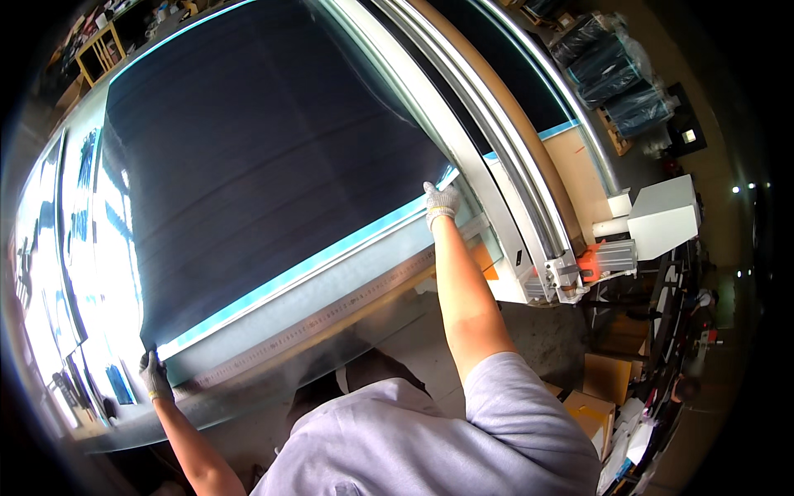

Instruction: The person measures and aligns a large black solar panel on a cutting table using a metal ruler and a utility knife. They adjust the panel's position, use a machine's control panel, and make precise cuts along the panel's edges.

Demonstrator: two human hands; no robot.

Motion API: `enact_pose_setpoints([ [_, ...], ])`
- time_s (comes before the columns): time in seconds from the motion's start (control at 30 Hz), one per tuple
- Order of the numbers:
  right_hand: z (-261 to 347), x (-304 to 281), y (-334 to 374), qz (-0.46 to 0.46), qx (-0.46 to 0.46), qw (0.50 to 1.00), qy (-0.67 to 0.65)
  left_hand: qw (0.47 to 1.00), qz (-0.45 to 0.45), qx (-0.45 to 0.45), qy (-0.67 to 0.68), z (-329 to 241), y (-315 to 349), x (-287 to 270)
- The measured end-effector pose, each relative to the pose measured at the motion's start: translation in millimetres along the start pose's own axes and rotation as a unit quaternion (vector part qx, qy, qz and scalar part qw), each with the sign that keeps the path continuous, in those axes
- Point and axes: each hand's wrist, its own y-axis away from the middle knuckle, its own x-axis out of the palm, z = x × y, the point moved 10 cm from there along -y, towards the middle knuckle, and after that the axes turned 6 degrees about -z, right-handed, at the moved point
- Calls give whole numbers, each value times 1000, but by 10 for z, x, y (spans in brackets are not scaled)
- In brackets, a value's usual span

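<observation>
A large dark glossy sheet with a light-blue and white border along its near edge spreads over the worktable. My left hand, in a light glove with dark fingers, is closed on the sheet's near left corner. At its near right corner my right hand, in a pale knitted glove, pinches the edge, thumb on top. Both arms reach far apart. The fingertips beneath the sheet are hidden.
A long metal rail machine crosses the table on the right, with a grey box at its end. Along the near edge runs a ruler strip. Shiny sheets lie left. Wrapped rolls stand back right; cardboard boxes sit lower right.
</observation>
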Motion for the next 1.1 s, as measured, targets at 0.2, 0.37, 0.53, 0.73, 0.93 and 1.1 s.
enact_pose_setpoints([
  [0.2,-83,18,47,6,-10,992,-130,1000,-1,-5,13,-8,2,29],
  [0.37,17,-60,111,-1,-26,993,-112,1000,1,-1,9,-8,-1,16],
  [0.53,76,-99,163,1,-24,996,-88,1000,1,-4,11,39,-18,-44],
  [0.73,-191,-152,44,-20,-24,988,-151,999,29,-6,19,29,-126,71],
  [0.93,190,-248,1620,157,170,956,-180,996,11,-64,56,182,-142,-223],
  [1.1,433,796,3975,638,363,634,-245,995,8,-92,42,-200,-172,-253],
])
